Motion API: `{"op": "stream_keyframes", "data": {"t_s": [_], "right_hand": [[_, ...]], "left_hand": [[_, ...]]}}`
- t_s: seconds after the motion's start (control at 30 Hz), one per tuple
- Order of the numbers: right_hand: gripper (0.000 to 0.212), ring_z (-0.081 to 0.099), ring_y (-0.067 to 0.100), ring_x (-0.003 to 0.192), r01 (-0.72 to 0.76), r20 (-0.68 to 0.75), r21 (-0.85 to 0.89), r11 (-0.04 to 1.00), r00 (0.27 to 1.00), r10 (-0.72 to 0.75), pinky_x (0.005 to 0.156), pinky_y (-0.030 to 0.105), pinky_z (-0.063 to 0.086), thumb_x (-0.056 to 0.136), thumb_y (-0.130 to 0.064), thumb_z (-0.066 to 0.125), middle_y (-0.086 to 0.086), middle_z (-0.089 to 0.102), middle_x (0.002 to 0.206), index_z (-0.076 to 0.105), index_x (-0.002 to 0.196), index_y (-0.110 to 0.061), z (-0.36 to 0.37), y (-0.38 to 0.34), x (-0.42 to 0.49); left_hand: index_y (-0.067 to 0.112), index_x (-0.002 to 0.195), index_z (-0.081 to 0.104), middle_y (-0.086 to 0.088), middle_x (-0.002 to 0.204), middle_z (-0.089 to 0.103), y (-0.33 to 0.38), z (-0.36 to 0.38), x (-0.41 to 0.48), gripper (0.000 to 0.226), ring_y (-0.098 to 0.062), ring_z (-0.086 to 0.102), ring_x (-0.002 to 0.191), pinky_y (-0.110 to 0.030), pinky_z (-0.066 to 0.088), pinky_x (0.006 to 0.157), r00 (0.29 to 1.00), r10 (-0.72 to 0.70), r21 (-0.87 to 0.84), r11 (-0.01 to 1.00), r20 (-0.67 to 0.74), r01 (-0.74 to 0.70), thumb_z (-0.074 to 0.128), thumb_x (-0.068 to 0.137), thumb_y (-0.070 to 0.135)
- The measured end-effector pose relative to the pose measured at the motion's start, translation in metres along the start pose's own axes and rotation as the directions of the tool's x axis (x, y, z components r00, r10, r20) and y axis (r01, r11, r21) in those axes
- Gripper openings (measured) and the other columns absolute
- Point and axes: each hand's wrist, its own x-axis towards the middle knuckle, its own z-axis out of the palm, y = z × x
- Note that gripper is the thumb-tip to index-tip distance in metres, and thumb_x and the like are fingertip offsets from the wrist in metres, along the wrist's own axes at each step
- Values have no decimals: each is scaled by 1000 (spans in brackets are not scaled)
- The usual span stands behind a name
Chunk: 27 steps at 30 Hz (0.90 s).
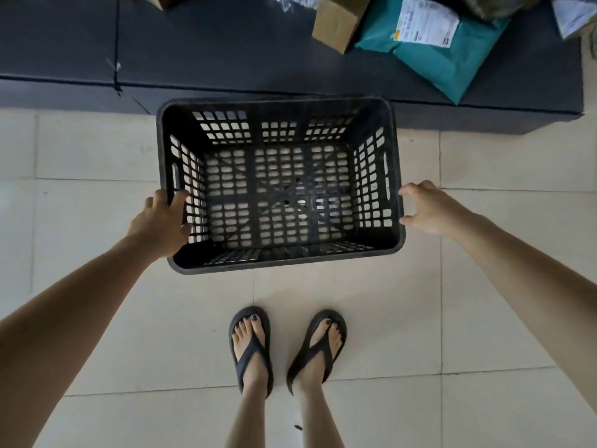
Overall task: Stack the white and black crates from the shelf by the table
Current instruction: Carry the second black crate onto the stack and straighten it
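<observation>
The black crate [279, 185] sits between the person's two hands, open side up and empty. It looks to be on the floor [484, 286] or very close to it; which one is hard to tell from above. The left hand [161, 221] is on the crate's left rim, with fingers curled over the edge and a thumb inside. The right hand [426, 208] is just beside the right wall, loose and open, with its fingertips at the rim but not holding it.

So this looks like the step where the black crate is being put down by the counter [226, 53], or about to be picked up. No white crate and no shelf can be seen, so most of the job seems still to do.

Next, if the crate is to stay here, the left hand needs to let go. Then the person needs to fetch the white crate and line it up with this one's rim so it sits flat.

The floor is pale, smooth tile, and nothing lies on it near the hands. Past the crate, away from the hands, is the dark counter. On it, far past the right hand, lie a green parcel [436, 50] and a brown box [336, 24]. The person's feet [284, 347] in dark sandals stand behind the hands.
</observation>
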Motion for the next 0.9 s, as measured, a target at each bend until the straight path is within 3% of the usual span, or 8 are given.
{"op": "stream_keyframes", "data": {"t_s": [0.17,0.3,0.43,0.57,0.7,0.83,0.9], "right_hand": [[68,52,33,117,11,-24,30,999,1000,-11,94,38,45,83,-18,67,13,38,140,34,141,-22,10,5,30],[71,53,26,98,30,-11,95,995,1000,-29,78,30,40,81,-16,70,13,46,126,33,141,-22,16,8,46],[67,52,24,85,47,-67,136,990,997,-38,69,29,39,80,-11,69,8,45,107,32,135,-20,23,3,57],[65,55,26,73,49,-152,133,990,988,-29,58,33,44,81,-3,65,12,55,85,23,129,-16,26,7,58],[67,53,24,62,15,-205,138,990,979,14,51,31,40,80,4,59,7,51,71,22,130,-19,25,16,41],[70,54,24,55,-45,-167,105,994,984,62,45,28,39,76,9,61,10,53,67,27,128,-23,19,32,10],[66,52,22,53,-78,-149,106,991,985,93,44,28,37,77,9,60,9,52,65,30,126,-23,14,42,-11]], "left_hand": [[7,132,40,-27,126,35,-2,12,31,54,-45,39,115,-59,49,81,989,-49,8,999,-136,51,60,81,2],[11,134,34,-27,126,37,1,14,49,58,-48,44,115,-54,46,86,977,-203,-184,965,-61,189,51,81,-7],[13,126,35,-24,120,44,4,16,50,56,-48,52,105,-48,47,80,954,-288,-308,918,-89,248,52,78,-10],[8,119,31,-22,98,51,7,10,43,53,-41,52,89,-42,42,66,943,-318,-378,889,-99,260,52,74,-12],[10,124,25,-15,75,50,10,-1,30,58,-37,52,77,-38,41,55,943,-327,-403,872,-58,277,51,75,-10],[12,139,25,-20,94,59,22,-20,10,73,-38,56,91,-38,46,66,954,-298,-330,899,20,288,58,77,-4],[6,135,38,-16,93,57,28,-33,-2,65,-32,54,89,-34,45,65,956,-285,-264,918,75,294,60,75,-3]]}}
